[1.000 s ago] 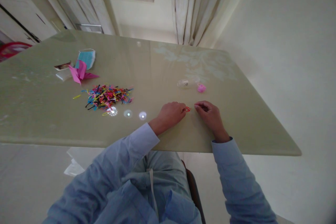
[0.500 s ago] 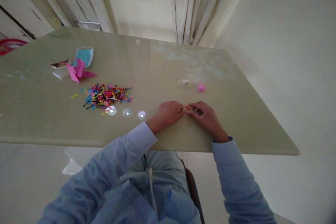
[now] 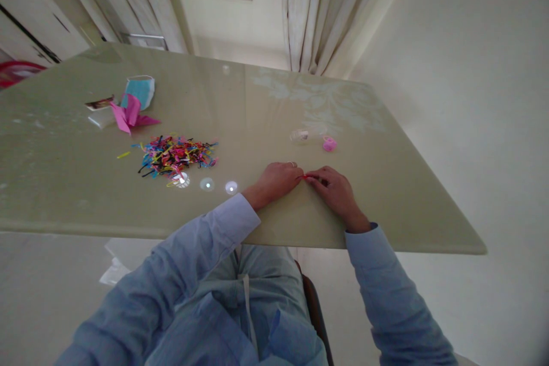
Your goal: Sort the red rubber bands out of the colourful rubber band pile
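Close to the table's front edge, my left hand (image 3: 278,180) and my right hand (image 3: 337,189) meet fingertip to fingertip. A small red rubber band (image 3: 305,176) shows between them. My right thumb and forefinger pinch one end of it, while the fingers of my left hand are closed on the other end; their tips are partly hidden. To the left lies a heap of small coloured rubber bands (image 3: 178,156), with a few loose ones at its edges. Beyond my hands, a clear plastic bottle (image 3: 302,135) lies on its side, beside a pink cap (image 3: 329,144).
The glossy table (image 3: 240,108) reflects several round lights. At its left are a pink folded-paper shape (image 3: 132,115), a blue face mask (image 3: 140,92) and a small clear packet (image 3: 102,119). A chair edge (image 3: 315,309) shows beside my legs.
My right fingers have closed in on the red rubber band, which stood more exposed between the hands before. The fingertips are now nearer each other. The other things lie as before.
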### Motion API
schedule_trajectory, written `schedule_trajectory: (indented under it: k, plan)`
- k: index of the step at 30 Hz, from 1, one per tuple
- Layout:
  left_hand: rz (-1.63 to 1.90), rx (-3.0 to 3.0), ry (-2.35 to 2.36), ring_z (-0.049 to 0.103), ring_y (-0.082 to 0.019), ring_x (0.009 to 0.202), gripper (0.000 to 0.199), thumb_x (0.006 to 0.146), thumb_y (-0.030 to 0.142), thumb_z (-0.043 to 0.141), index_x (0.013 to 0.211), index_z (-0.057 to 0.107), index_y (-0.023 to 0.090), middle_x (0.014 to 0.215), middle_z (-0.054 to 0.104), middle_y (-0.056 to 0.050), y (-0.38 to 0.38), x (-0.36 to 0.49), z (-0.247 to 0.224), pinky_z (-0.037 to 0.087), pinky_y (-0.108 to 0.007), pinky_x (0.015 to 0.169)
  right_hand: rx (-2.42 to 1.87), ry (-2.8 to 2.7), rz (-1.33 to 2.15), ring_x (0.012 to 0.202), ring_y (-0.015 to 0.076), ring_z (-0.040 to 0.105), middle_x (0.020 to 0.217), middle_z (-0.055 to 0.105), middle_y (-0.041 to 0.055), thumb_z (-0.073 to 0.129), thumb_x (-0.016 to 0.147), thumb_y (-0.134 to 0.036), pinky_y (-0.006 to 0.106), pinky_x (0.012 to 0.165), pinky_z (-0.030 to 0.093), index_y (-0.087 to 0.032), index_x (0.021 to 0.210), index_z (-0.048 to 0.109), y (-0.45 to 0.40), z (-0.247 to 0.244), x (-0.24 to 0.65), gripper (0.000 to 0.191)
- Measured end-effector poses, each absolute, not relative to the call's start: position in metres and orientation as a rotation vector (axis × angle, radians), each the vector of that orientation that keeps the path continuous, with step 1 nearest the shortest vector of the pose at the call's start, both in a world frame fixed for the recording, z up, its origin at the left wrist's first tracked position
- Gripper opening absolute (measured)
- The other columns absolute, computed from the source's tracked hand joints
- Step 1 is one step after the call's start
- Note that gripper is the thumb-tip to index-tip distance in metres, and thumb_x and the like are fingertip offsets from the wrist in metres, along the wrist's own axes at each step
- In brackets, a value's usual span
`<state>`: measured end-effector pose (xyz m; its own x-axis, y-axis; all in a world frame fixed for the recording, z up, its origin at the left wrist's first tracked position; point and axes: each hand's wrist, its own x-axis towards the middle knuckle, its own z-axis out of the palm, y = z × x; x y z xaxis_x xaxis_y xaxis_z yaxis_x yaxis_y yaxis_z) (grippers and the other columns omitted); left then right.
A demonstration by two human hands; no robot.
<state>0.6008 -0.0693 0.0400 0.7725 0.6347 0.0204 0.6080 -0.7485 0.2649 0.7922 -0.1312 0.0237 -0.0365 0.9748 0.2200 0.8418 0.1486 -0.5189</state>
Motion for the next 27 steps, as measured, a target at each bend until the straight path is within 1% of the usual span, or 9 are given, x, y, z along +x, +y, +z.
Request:
schedule_trajectory:
  k: [6,9,12,16,20,23,27]
  plan:
    - [0.243,2.688,1.014,0.067,-0.023,0.097,0.038,0.104,0.032,0.038,0.107,0.072,0.017,0.106,0.070,-0.011,-0.064,0.598,0.035,0.048,-0.032,0.080,-1.738,-1.940,0.287,0.083,0.0191,0.063,0.091,0.068,0.0055,0.061,0.094,-0.036,0.031,0.077,0.046,-0.023,0.097,0.077,-0.127,0.021,0.787,0.021]
    - [0.304,2.648,1.063,0.067,-0.022,0.096,0.034,0.103,0.032,0.041,0.107,0.072,0.017,0.106,0.071,-0.009,-0.064,0.590,0.037,0.047,-0.031,0.079,-1.764,-1.940,0.225,0.083,0.0188,0.063,0.091,0.068,0.0056,0.060,0.094,-0.034,0.031,0.077,0.046,-0.022,0.096,0.075,-0.125,0.019,0.784,0.020]
    - [0.387,2.611,1.109,0.066,-0.021,0.092,0.030,0.101,0.032,0.045,0.105,0.072,0.018,0.101,0.072,-0.008,-0.065,0.576,0.040,0.046,-0.031,0.077,-1.797,-1.927,0.160,0.080,0.0181,0.062,0.093,0.068,0.0058,0.058,0.095,-0.034,0.031,0.075,0.045,-0.021,0.094,0.073,-0.125,0.017,0.781,0.020]
    - [0.454,2.549,1.170,0.065,-0.020,0.086,0.026,0.098,0.029,0.049,0.101,0.072,0.018,0.094,0.072,-0.007,-0.067,0.550,0.044,0.045,-0.030,0.076,-1.800,-1.911,0.105,0.079,0.0188,0.061,0.095,0.068,0.0071,0.055,0.097,-0.036,0.031,0.073,0.044,-0.021,0.093,0.071,-0.125,0.015,0.779,0.023]
    - [0.531,2.485,1.215,0.063,-0.018,0.079,0.024,0.096,0.027,0.051,0.100,0.073,0.017,0.088,0.072,-0.006,-0.070,0.521,0.044,0.044,-0.030,0.075,-1.763,-1.861,0.109,0.075,0.0185,0.059,0.092,0.066,0.0085,0.051,0.097,-0.038,0.032,0.074,0.046,-0.019,0.091,0.070,-0.123,0.015,0.781,0.028]
    - [0.557,2.465,1.239,0.063,-0.018,0.078,0.025,0.096,0.027,0.051,0.100,0.073,0.017,0.090,0.073,-0.006,-0.075,0.503,0.041,0.044,-0.029,0.076,-1.766,-1.822,0.069,0.074,0.0194,0.058,0.091,0.066,0.0095,0.048,0.097,-0.041,0.034,0.075,0.046,-0.019,0.091,0.069,-0.119,0.013,0.783,0.031]
    - [0.521,2.447,1.270,0.064,-0.018,0.080,0.025,0.096,0.027,0.050,0.101,0.073,0.019,0.094,0.074,-0.006,-0.086,0.485,0.033,0.044,-0.029,0.075,-1.831,-1.787,-0.024,0.079,0.0219,0.059,0.091,0.067,0.0104,0.047,0.097,-0.043,0.035,0.074,0.045,-0.019,0.089,0.070,-0.113,0.010,0.782,0.034]
